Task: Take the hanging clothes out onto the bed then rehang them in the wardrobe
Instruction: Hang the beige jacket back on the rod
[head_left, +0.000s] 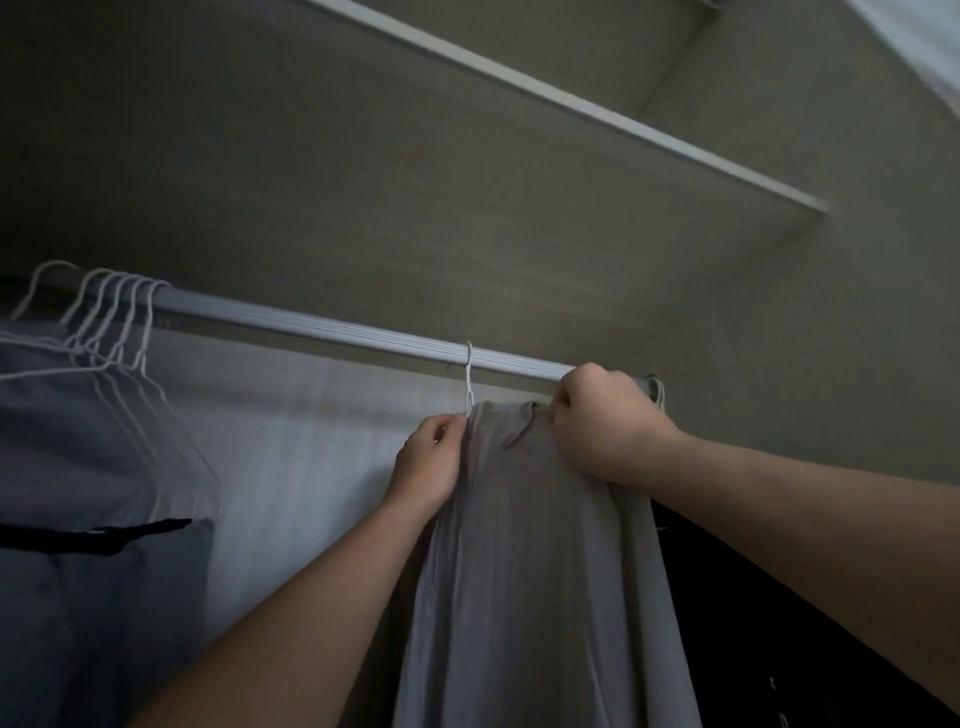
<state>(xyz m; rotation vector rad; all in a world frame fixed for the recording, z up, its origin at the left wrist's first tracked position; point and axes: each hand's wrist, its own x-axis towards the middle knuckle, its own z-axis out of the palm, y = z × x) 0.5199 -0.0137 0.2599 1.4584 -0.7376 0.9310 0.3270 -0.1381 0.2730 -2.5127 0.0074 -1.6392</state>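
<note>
Toward right end of rail (311, 325), white hanger (468, 379) hooking over it, grey garment (530, 519) hanging from hanger. Person's left hand (426, 462) pinching hanger neck at garment's top edge, fingers curled. Person's right hand (602, 421) clenching garment's collar just below rail. Far left, bluish clothes (62, 441) hanging on bunched hangers (114, 312); dark clothing (727, 597) hanging beside grey garment

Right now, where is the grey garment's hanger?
The white hanger hooks on the rail, right of centre in the head view, just above the left hand and the grey garment.
</note>
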